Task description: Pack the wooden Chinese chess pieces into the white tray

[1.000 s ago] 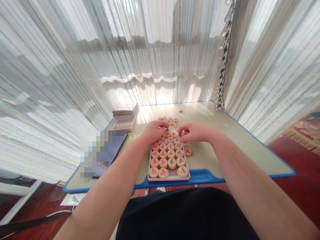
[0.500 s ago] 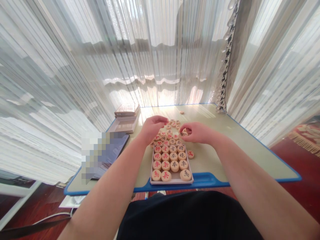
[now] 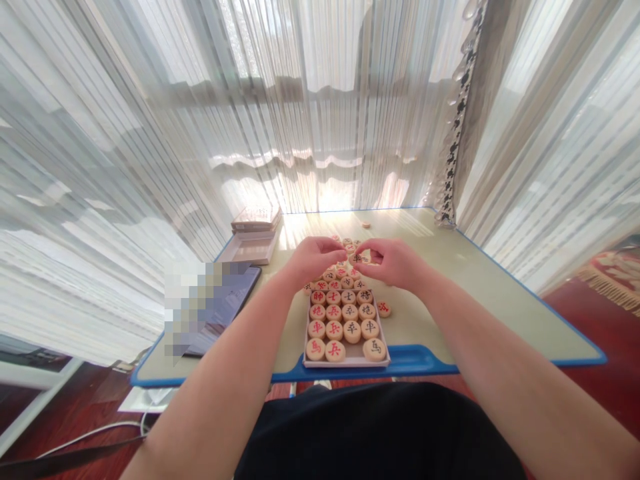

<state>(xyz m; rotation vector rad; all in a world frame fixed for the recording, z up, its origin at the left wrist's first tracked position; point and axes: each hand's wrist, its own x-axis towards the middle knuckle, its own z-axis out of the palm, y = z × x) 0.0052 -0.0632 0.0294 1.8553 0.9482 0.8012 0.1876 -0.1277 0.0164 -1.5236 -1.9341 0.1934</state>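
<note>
A white tray (image 3: 345, 362) at the table's near edge holds rows of round wooden chess pieces (image 3: 343, 321) marked in red and black. More loose pieces (image 3: 342, 272) lie beyond the tray's far end. My left hand (image 3: 316, 257) hovers over those loose pieces with fingers curled in a pinch. My right hand (image 3: 393, 261) faces it, fingers pinched too. Between the two sets of fingertips sits one chess piece (image 3: 355, 258); which hand grips it is unclear. One piece (image 3: 383, 308) lies on the table right of the tray.
The pale table (image 3: 475, 293) has a blue rim. A stack of flat boxes (image 3: 254, 233) sits at the far left, and a dark tablet (image 3: 220, 307) lies nearer on the left. A lone piece (image 3: 366, 225) rests by the sheer curtains.
Both hands have drawn closer together over the loose pieces, fingertips now nearly meeting around one piece. The view has shifted slightly.
</note>
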